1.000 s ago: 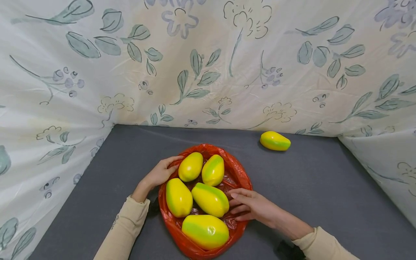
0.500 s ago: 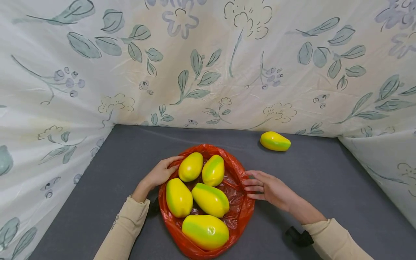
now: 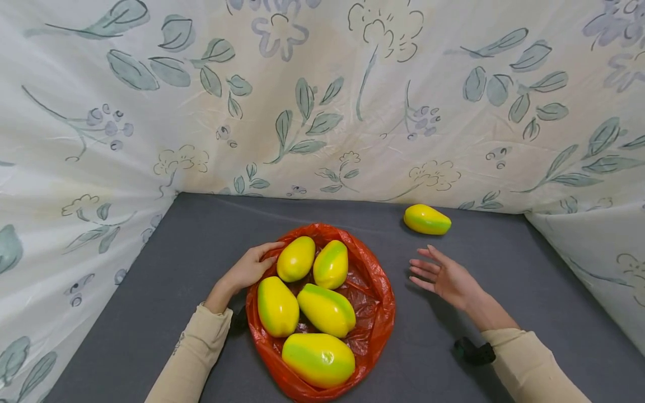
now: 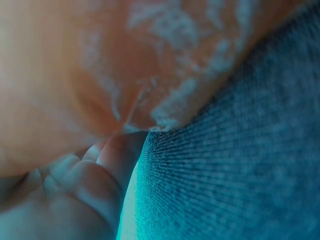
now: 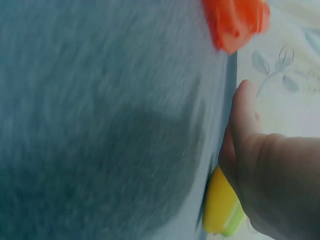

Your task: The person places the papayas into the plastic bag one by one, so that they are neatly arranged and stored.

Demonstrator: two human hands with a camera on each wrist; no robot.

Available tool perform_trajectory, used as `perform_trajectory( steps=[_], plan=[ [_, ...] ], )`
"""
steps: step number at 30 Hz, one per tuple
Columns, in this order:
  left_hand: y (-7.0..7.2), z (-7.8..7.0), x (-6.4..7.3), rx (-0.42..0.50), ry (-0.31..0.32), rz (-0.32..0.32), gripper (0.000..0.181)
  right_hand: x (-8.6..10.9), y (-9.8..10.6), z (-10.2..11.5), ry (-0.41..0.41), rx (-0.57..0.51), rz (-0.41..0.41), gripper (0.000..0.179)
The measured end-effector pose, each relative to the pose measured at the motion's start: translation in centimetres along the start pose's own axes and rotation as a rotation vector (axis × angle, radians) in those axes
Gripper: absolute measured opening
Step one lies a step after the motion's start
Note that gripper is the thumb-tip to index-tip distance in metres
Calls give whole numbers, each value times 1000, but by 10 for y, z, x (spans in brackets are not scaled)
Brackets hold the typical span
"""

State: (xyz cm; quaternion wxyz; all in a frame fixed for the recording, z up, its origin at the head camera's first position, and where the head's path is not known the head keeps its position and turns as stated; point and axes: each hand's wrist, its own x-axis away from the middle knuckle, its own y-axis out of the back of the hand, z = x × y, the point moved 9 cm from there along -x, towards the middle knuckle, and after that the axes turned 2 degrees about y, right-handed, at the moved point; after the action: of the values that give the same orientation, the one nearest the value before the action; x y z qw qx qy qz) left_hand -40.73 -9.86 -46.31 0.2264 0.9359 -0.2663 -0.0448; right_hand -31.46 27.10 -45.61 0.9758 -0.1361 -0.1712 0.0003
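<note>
A round red plastic bag [image 3: 385, 305] with a rolled-down rim sits on the dark cloth, holding several glossy yellow-green papayas, among them one papaya [image 3: 318, 360] at its near side. At the bag's upper left, my left hand [image 3: 249, 267] grips the rim between thumb and fingers; its wrist view is filled by a blurred close-up of skin and grey cloth. A lone papaya [image 3: 427, 219] lies at the back right. My right hand [image 3: 450, 280] is in the air between that papaya and the bag, fingers extended and holding nothing. Its wrist view shows the hand [image 5: 265, 160] overlapping the papaya [image 5: 221, 202].
Dark grey cloth [image 3: 211, 224] covers the table. A white floral curtain [image 3: 322, 112] rises along the back and both sides. Below the right sleeve hangs a black wrist device [image 3: 475, 351].
My right hand has come out of the bag, passed its right rim, and moved right and back toward the lone papaya. The left hand and the papayas have stayed in place.
</note>
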Motion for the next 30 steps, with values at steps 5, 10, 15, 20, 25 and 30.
perform_trajectory(
  steps=[5,10,15,20,25,30],
  plan=[
    [0,1,0,-3,1,-4,43,-6,18,0,-10,-87,-64,81],
    [0,0,0,6,-4,-2,43,-13,36,-1,-35,-250,-156,85],
    [-1,-1,0,0,-4,-5,42,-17,50,-1,-67,-358,-257,87],
    [-2,-1,0,-8,-21,-10,42,-24,57,0,-67,-389,-284,87],
    [-3,0,1,-6,-28,-13,42,-33,62,1,-63,-454,-297,85],
    [-3,1,0,-6,-29,-14,42,-39,64,5,-57,-488,-309,84]
  ],
)
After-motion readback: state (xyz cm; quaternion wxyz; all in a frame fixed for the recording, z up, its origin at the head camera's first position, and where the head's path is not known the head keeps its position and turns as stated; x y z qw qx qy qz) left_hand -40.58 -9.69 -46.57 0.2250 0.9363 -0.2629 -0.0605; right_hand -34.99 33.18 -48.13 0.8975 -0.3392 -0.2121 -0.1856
